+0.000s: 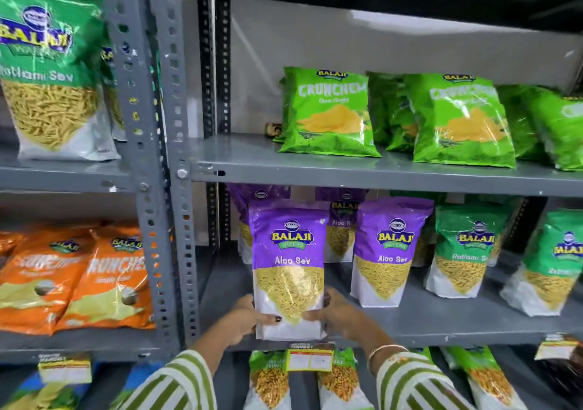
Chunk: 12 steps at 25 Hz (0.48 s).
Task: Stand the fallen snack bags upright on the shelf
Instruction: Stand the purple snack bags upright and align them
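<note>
A purple Aloo Sev bag [288, 261] stands upright at the front left of the grey middle shelf [441, 324]. My left hand [244, 318] grips its lower left side and my right hand [336, 313] grips its lower right side. A second purple Aloo Sev bag [389, 252] stands upright just to the right. More purple bags [342, 229] stand behind. Two green Ratlami Sev bags [467, 252] [550, 267] stand further right on the same shelf.
Green Crunchem bags [328, 113] lean on the upper shelf. A perforated grey upright post [157, 188] borders the left side. Orange Crunchex bags [104, 280] fill the left bay. Price tags [310, 359] hang from the shelf's front edge, above more bags below.
</note>
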Motion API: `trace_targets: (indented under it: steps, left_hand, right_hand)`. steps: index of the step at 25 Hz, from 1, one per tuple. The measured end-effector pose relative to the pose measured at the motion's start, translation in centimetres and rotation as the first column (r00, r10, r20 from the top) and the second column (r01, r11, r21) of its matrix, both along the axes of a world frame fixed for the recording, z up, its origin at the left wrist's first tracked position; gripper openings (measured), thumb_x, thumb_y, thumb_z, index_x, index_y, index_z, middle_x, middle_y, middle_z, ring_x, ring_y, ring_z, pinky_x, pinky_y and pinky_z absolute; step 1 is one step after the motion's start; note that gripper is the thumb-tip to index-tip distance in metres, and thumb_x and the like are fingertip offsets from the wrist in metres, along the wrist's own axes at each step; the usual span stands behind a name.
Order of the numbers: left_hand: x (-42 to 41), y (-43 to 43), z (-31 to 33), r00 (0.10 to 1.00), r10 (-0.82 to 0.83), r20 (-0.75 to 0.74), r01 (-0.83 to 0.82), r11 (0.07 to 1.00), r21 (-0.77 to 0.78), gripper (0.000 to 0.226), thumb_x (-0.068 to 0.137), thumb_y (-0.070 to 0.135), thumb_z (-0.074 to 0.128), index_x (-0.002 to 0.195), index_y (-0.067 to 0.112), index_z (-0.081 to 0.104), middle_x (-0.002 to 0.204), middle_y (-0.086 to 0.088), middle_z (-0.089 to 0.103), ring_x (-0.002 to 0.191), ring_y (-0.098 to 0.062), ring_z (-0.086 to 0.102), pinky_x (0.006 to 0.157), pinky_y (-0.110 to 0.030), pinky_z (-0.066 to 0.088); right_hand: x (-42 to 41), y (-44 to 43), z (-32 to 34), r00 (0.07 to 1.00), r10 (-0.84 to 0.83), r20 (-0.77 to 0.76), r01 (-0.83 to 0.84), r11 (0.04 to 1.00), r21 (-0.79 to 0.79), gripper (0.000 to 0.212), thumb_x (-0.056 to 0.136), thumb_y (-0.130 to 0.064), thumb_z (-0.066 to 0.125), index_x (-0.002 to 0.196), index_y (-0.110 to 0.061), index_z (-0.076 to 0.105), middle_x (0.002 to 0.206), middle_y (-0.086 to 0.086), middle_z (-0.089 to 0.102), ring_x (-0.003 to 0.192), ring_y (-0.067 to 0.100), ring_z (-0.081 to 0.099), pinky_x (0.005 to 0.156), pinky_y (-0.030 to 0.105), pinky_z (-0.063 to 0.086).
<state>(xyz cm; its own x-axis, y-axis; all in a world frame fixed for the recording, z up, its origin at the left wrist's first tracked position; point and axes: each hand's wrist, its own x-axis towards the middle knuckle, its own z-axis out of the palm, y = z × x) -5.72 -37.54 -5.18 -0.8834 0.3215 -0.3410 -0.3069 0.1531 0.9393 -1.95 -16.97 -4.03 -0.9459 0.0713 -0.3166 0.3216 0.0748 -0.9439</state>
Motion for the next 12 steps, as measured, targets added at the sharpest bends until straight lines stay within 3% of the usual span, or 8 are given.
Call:
trace_targets:
  steps: [2, 3, 6, 12]
  left_hand:
    - [0.2, 0.7, 0.0, 0.990, 0.039, -0.136, -0.046, 0.998, -0.052, 0.100, 0.024, 0.026, 0.094, 0.113, 0.007, 0.053, 0.116, -0.011, 0.064, 0.110, -0.026, 0.059, 0.099, -0.042, 0.048]
    - [0.6, 1.1, 0.2, 0.981, 0.056, -0.188, -0.072, 0.994, -0.080, 0.093, 0.026, 0.024, 0.094, 0.108, 0.010, 0.054, 0.114, -0.009, 0.064, 0.108, -0.024, 0.059, 0.098, -0.039, 0.048]
    - [1.3, 2.1, 0.8, 0.948, 0.123, -0.294, -0.157, 0.983, -0.095, 0.062, 0.050, -0.001, 0.086, 0.100, 0.014, 0.052, 0.108, -0.007, 0.064, 0.104, -0.022, 0.058, 0.086, -0.032, 0.047]
    - [0.8, 3.5, 1.3, 0.911, 0.177, -0.374, -0.232, 0.967, -0.107, 0.061, 0.053, -0.002, 0.083, 0.100, 0.018, 0.050, 0.100, -0.003, 0.061, 0.104, -0.021, 0.057, 0.082, -0.029, 0.045]
  right_hand:
    - [-0.1, 0.7, 0.4, 0.993, 0.019, -0.116, -0.005, 0.992, 0.123, 0.082, 0.036, -0.022, 0.094, 0.102, -0.014, 0.046, 0.103, 0.008, 0.063, 0.101, 0.024, 0.061, 0.087, 0.040, 0.053]
    - [-0.2, 0.9, 0.4, 0.985, 0.034, -0.171, -0.005, 0.986, 0.169, 0.094, 0.028, -0.029, 0.094, 0.107, -0.015, 0.046, 0.111, 0.010, 0.063, 0.108, 0.025, 0.057, 0.093, 0.041, 0.050]
    - [0.3, 1.3, 1.1, 0.977, 0.048, -0.210, 0.019, 0.951, 0.309, 0.090, 0.047, -0.007, 0.090, 0.124, -0.008, 0.041, 0.112, 0.005, 0.058, 0.110, 0.021, 0.051, 0.091, 0.032, 0.045]
    - [-0.8, 1.9, 1.9, 0.963, 0.049, -0.266, 0.052, 0.931, 0.361, 0.090, 0.054, 0.006, 0.083, 0.130, -0.008, 0.037, 0.116, 0.005, 0.057, 0.115, 0.021, 0.050, 0.085, 0.023, 0.037]
